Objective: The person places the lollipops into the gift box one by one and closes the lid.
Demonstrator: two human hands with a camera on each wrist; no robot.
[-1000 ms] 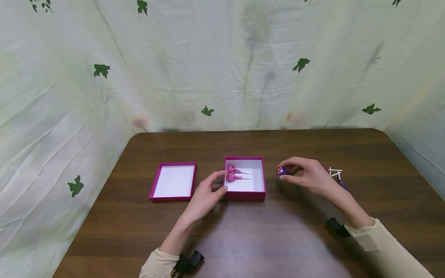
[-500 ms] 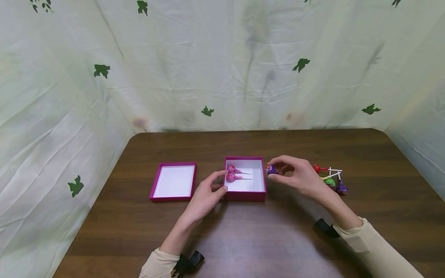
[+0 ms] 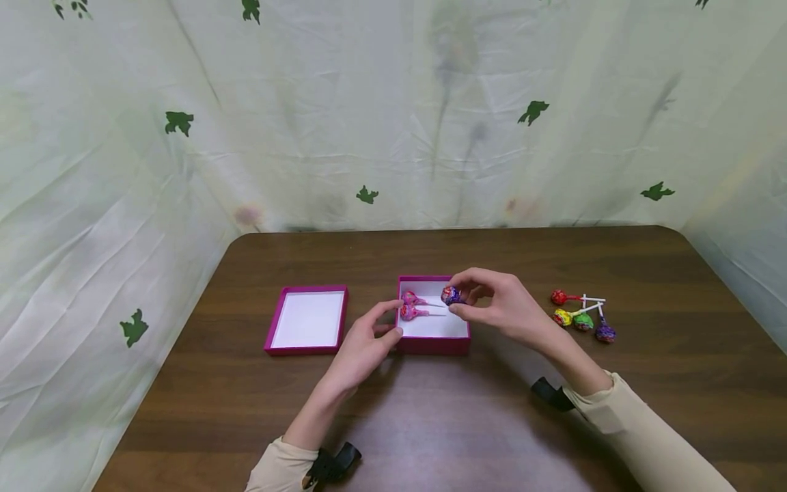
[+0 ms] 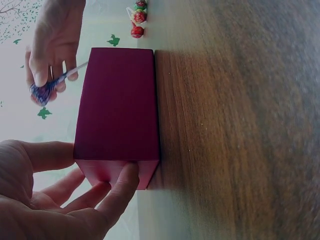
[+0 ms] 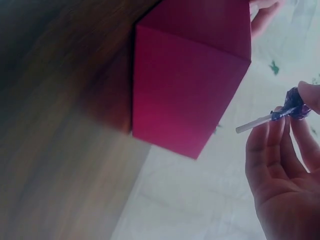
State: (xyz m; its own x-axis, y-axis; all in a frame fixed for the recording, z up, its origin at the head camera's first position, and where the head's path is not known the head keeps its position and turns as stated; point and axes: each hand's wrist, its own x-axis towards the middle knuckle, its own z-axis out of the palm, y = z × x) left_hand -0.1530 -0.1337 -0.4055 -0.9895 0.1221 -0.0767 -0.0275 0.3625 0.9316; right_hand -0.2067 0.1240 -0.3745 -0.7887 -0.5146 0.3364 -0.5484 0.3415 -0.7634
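Note:
My right hand [image 3: 501, 301] pinches a purple-wrapped lollipop [image 3: 451, 295] by its candy end, over the right part of an open magenta box [image 3: 434, 346]. In the right wrist view, the lollipop's white stick [image 5: 254, 123] points towards the box wall. My left hand [image 3: 367, 345] rests its fingertips on the box's left side, thumb near the front corner. In the left wrist view, its fingers [image 4: 120, 195] lie against that wall. Inside the box, two pink lollipops [image 3: 408, 311] lie side by side at the left, sticks pointing right.
The magenta box lid [image 3: 307, 320] lies left of the box, white inside up. To the right lie several lollipops, among them a red one [image 3: 559, 297], a green one [image 3: 583, 322] and a purple one [image 3: 605, 333], sticks crossing. A pale curtain [image 3: 393, 123] hangs behind the wooden table [image 3: 393, 424].
My right hand has moved left with the purple lollipop, from beside the box to over it. The loose lollipops at the right have come fully into view. My left hand has stayed put.

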